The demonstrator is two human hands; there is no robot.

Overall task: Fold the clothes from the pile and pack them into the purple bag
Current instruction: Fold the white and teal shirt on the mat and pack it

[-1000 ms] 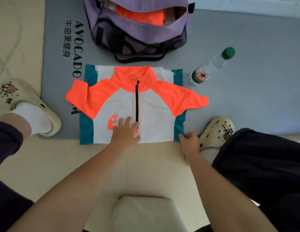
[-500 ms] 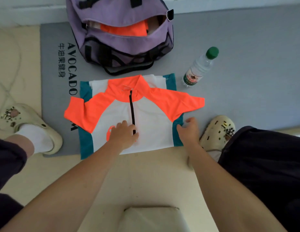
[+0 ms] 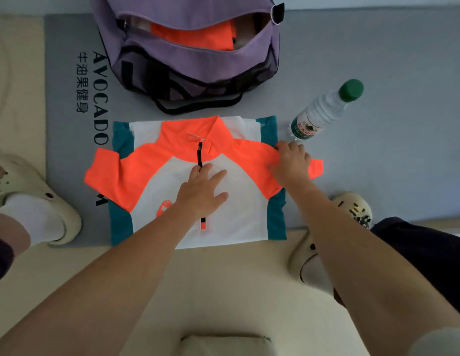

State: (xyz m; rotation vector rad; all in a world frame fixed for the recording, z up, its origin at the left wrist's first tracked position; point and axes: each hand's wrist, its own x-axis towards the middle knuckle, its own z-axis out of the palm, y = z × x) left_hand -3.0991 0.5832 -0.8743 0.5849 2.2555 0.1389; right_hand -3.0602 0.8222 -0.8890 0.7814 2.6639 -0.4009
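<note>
Left hand (image 3: 201, 191) presses spread on the shirt (image 3: 239, 214); right hand (image 3: 291, 163) pinches its sleeve.

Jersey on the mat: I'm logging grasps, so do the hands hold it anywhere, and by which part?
The right hand pinches the jersey at its orange right sleeve. The left hand only rests flat on the chest.

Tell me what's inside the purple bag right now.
Through the open top of the purple bag an orange garment shows, lying flat. Beside it on the right is a dim pale patch I cannot identify. Anything deeper is hidden by the bag's walls.
</note>
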